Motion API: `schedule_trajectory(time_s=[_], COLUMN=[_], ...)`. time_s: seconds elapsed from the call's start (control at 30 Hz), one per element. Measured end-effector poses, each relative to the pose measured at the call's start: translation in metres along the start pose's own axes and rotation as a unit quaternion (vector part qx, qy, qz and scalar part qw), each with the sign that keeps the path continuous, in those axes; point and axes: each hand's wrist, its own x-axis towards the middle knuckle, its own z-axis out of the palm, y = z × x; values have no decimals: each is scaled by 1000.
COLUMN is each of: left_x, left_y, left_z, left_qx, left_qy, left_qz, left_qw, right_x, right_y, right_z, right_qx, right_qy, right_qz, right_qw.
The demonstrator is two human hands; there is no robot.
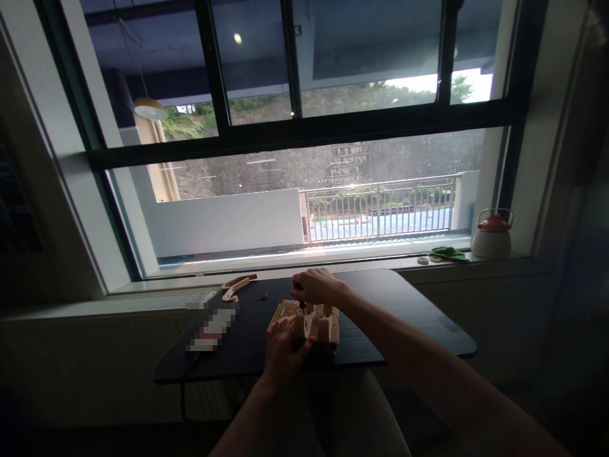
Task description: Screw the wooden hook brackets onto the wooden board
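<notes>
A light brown wooden block (328, 331) with rounded hollows and raised sections lies near the front middle of the dark table. My left hand (281, 348) grips its near left side, with the thumb along the front and the fingers over the top. Above the block, my right hand (318, 285) is closed around a dark-handled tool (302, 304) that points down at the block's upper side. Most of the tool is hidden in the fist, so its exact kind cannot be made out.
Two curved wooden pieces (234, 289) lie at the table's (404, 317) back left, beside small thin metal bits (263, 296). A pixelated flat object (212, 330) sits on the left. On the windowsill stand a white jug (491, 241), a green cloth (447, 254) and tape rolls (423, 260).
</notes>
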Motion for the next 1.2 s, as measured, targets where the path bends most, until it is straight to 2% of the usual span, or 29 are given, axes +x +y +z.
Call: schedule_trajectory(time_s=[0.17,0.4,0.63,0.9,1.2], left_x=[0,0,1,1,1], left_y=[0,1,1,1,2], left_z=[-1,-3,-2,-2,-3], left_qx=[3,-1,-3,0,-5], left_qy=[-2,-1,-2,-3,-11], left_qz=[-7,-3,0,-5,-7], left_qw=[1000,1000,1000,1000,1000], right_x=[-1,3,-3,3,-2], right_y=[2,1,2,-3,-1], right_z=[0,5,-7,3,-8], right_qx=[9,-4,3,2,7], right_qy=[-11,-14,-27,-17,-34], right_qz=[-17,20,-18,9,-18], right_qw=[1000,1000,999,1000,999])
